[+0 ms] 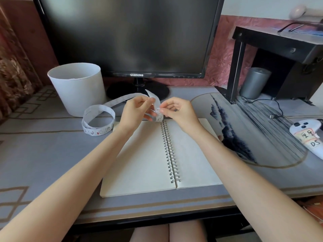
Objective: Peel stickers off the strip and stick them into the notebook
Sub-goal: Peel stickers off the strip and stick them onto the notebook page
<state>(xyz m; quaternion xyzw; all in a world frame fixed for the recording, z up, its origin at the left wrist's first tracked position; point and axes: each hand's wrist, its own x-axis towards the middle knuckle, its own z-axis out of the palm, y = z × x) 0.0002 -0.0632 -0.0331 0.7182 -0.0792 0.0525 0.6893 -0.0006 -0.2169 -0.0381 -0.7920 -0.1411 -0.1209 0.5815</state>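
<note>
1. "SAMSUNG", in pale capitals, stands in the middle of the lower bezel of the black monitor point(122, 32), upper centre of the frame.
2. "DS", handwritten in dark ink, stands on a paper label point(315, 143) stuck to the white controller point(304, 127) at the right edge.
3. Just above it on the same controller, a second handwritten slip carries marks too unclear to read.
4. The sticker strip point(97, 132), left of centre, bears small cartoon prints; any lettering is too small to tell.

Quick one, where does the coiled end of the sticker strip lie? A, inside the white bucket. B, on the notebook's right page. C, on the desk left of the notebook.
C: the coil of the sticker strip sits on the desk, left of the open notebook, in front of the white bucket.
</note>
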